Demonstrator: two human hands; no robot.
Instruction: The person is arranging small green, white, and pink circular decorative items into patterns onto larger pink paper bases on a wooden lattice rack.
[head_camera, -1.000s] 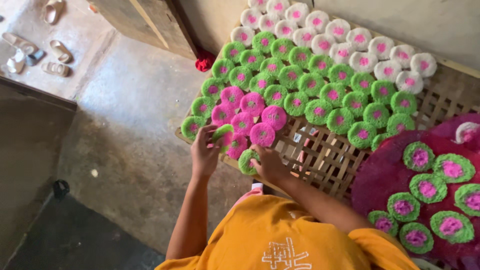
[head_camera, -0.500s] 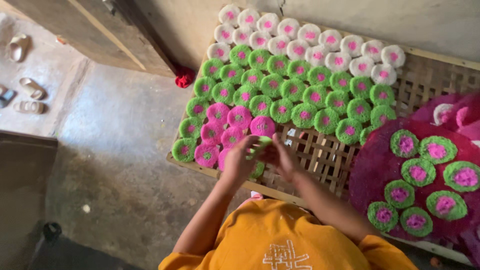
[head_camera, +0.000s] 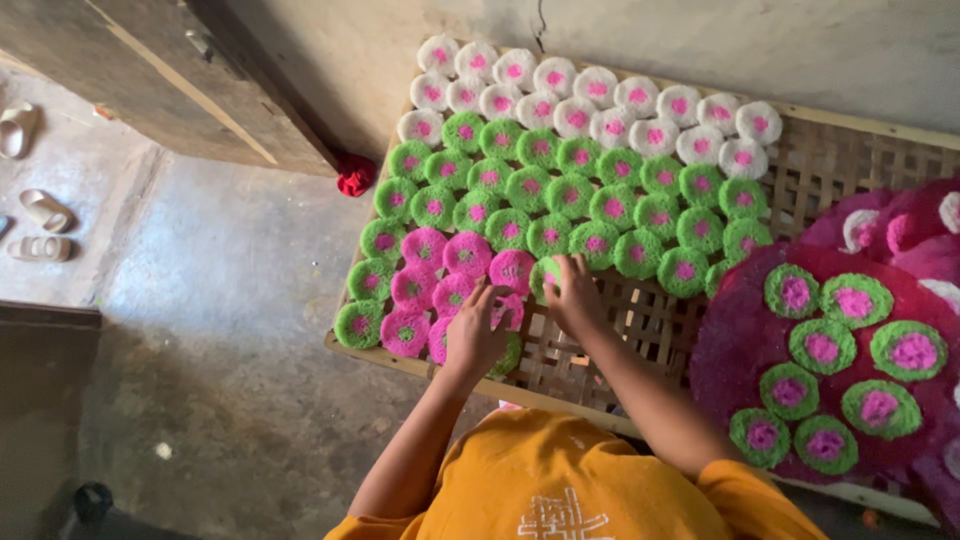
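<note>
Green round cake with pink centre (head_camera: 543, 277), crumbly, lies mid-frame on the woven bamboo tray (head_camera: 640, 330); right hand (head_camera: 572, 292) fingertips pinch it. Left hand (head_camera: 476, 333) rests flat, fingers spread, on pink cakes (head_camera: 466, 254). White cakes (head_camera: 600, 90) line the upper rows. Concrete floor (head_camera: 230, 330); sandals (head_camera: 40, 225) far left.

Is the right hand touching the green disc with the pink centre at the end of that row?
Touching. The head view shows the right hand fingertips resting on the green disc, overlapping its edge.

Bare woven tray (head_camera: 640, 330) open beside right hand (head_camera: 572, 296); packed green discs (head_camera: 560, 190) beyond, magenta mat (head_camera: 740, 330) rightward.
</note>
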